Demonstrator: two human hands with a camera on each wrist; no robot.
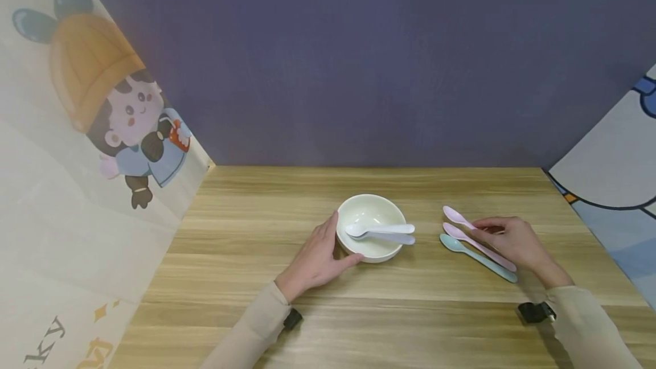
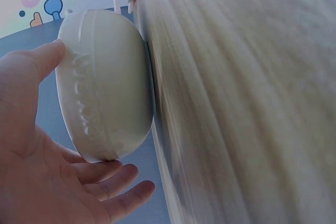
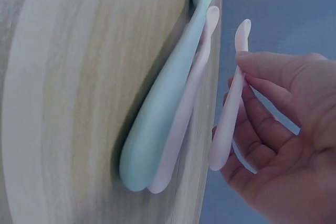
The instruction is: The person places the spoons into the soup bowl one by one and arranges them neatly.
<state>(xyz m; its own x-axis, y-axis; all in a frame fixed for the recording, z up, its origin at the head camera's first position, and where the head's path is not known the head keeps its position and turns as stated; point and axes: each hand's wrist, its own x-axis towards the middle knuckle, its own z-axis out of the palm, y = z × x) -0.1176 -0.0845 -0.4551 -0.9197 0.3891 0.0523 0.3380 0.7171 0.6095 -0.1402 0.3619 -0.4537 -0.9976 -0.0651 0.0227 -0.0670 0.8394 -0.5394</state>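
A white bowl [image 1: 366,210] stands on the wooden table, and a white spoon [image 1: 385,229] and a pale lavender spoon [image 1: 393,238] lean in it with handles over the right rim. My left hand [image 1: 319,255] holds the bowl from the left, thumb at the near rim and fingers along the far-left side. On the right, my right hand [image 1: 515,242] pinches a pink spoon [image 3: 226,124] between thumb and fingers, raised off the table. Close beside it lie a second pink spoon [image 1: 480,246] and a teal spoon [image 1: 482,258], side by side.
The table [image 1: 246,232] ends against a dark blue-grey panel [image 1: 369,73] at the back. A wall with a cartoon child [image 1: 133,101] borders the left, and another printed wall [image 1: 615,164] the right. Black wrist cameras sit at both sleeves.
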